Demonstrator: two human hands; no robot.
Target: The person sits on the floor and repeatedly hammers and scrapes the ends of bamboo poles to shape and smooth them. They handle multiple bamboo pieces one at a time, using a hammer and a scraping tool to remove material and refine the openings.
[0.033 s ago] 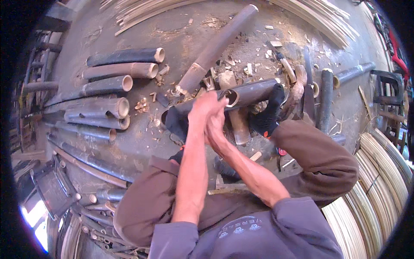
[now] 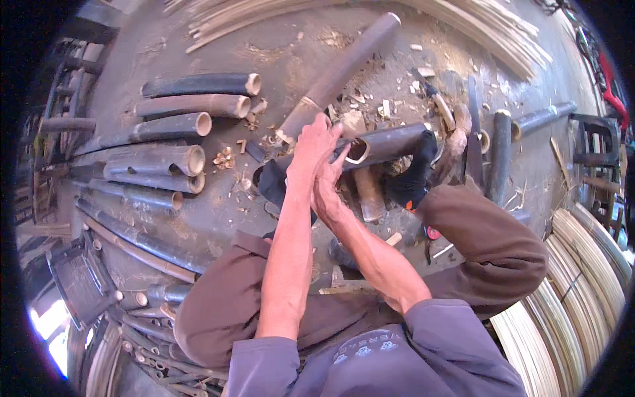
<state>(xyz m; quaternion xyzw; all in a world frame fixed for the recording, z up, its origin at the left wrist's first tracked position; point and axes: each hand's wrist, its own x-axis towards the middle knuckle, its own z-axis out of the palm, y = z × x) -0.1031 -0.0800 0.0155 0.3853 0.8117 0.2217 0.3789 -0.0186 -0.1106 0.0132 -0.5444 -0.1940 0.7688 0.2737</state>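
Observation:
A dark bamboo tube lies crosswise in front of me, with a cut notch in its upper side. My feet, in black footwear, press against it: the left foot near one end, the right foot near the other. Just left of the notch, my left hand and my right hand come together over the tube, both closed. Something dark shows between the fingers by the notch; the hands hide most of it. Beneath the tube rests a shorter brown bamboo piece.
A long brown bamboo pole slants away ahead. Several cut tubes lie at the left. A saw and a wood-handled tool are at the right. Chips litter the floor; bundles of split strips stand at the lower right.
My hands have shifted slightly upward, and the left hand's fingers reach farther from me. The whole view has moved a little. The notched tube remains under my feet.

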